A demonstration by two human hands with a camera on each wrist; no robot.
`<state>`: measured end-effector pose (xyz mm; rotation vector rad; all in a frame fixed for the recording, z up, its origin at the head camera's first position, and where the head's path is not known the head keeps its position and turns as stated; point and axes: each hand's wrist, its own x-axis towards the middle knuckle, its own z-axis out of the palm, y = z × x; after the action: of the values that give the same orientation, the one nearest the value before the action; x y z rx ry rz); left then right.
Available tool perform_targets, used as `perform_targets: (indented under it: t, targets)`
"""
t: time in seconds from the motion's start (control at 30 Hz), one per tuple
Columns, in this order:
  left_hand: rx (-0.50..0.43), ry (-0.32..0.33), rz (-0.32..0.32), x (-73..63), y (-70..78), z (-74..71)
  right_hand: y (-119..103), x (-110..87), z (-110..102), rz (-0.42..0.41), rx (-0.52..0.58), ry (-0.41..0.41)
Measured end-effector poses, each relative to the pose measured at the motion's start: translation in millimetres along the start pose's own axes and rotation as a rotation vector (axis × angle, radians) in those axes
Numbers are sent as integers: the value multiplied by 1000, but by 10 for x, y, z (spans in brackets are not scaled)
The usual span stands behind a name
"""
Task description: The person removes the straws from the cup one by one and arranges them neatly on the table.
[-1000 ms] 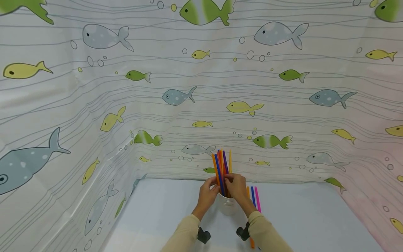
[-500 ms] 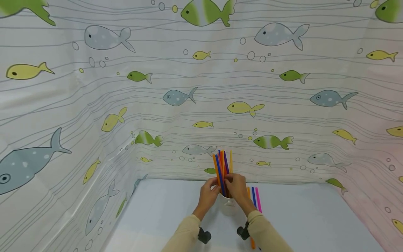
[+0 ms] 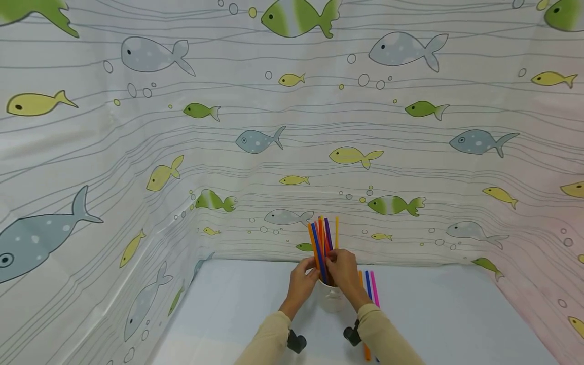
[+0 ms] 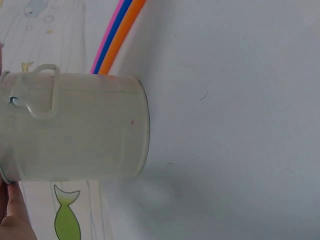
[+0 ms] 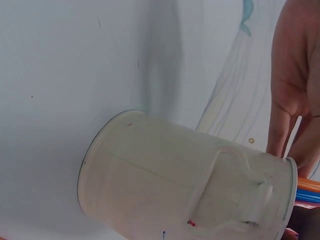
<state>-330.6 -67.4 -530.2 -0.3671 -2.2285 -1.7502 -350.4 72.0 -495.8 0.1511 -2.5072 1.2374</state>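
A cream-white can with a small side handle stands on the table, holding a bundle of long, thin coloured sticks. My left hand is at its rim on the left, fingers bent and fingertips right at the edge, beside the orange and blue sticks. In the right wrist view those left fingers reach over the rim. From the right, my right hand pinches among the sticks just above the rim; its fingertips are partly hidden. A yellow stick rises behind it, apart from the bundle.
Orange, blue and pink sticks lie side by side on the white table, to the right of the can and partly under the right forearm. Fish-printed cloth hangs behind and at both sides.
My right hand has shifted up very slightly. The yellow stick has moved a little to the right, away from the bundle. My left hand and the can have stayed in place.
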Motion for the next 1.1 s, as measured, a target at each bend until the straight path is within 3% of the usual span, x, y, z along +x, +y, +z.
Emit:
perform_targets:
  t: [0.2,0.47,0.73,0.87,1.1]
  targets:
    - [7,-2,4,-17,-29,0,1,9,22,-38,-1,54]
    - [29,-4,21,-3,-90,5,-51,132,-75,-134,43,189]
    - [6,-18,15,-1,40,-18,-119,248,-139,-107,5,135]
    - [20,-21,-7,19,-49,-10,-130,276,-146,-71,-30,100]
    - [20,-14,21,7,-75,-4,-147,281,-141,-15,-48,55]
